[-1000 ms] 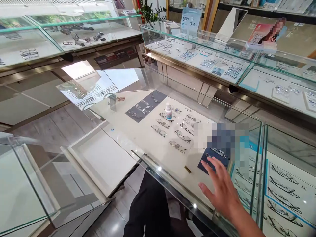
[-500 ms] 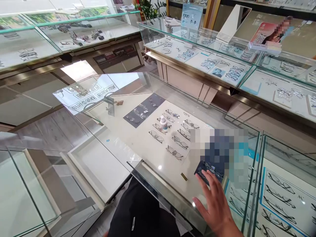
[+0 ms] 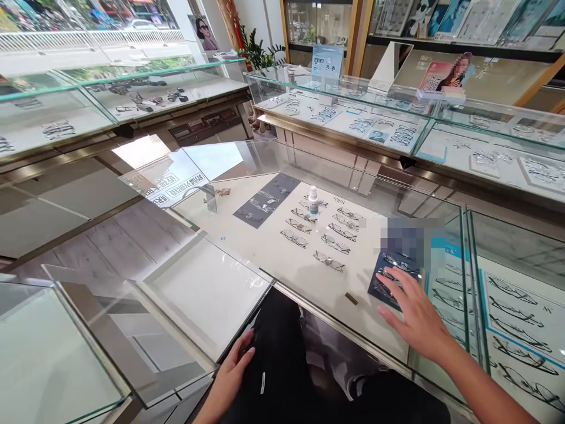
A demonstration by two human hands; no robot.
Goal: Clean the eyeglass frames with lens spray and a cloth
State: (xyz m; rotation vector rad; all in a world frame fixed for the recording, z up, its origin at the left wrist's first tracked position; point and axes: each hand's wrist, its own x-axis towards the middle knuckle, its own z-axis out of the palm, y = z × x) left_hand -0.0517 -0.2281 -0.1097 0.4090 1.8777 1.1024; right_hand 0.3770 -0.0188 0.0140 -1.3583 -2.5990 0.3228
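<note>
My right hand point(image 3: 412, 306) is spread over the glass top at the right of the display case, above a dark blue card point(image 3: 375, 290) with glasses; nothing is in it. My left hand point(image 3: 233, 371) is low beside my dark-clothed leg, near the open white drawer point(image 3: 203, 294), its fingers loosely curled and apart, holding nothing visible. A small white spray bottle point(image 3: 313, 201) stands upright on the glass above rows of glasses point(image 3: 336, 244). A grey card point(image 3: 265, 203) with more glasses lies left of the bottle.
A small metal lock piece point(image 3: 351, 298) is at the case's front edge. Another glass case point(image 3: 521, 318) of glasses adjoins at the right. Glass counters point(image 3: 366, 123) line the back. At the lower left is a glass-topped case point(image 3: 53, 353).
The view has tilted up and shifted. My left hand has come into view beside my leg. My right hand remains spread over the glass near the dark blue card.
</note>
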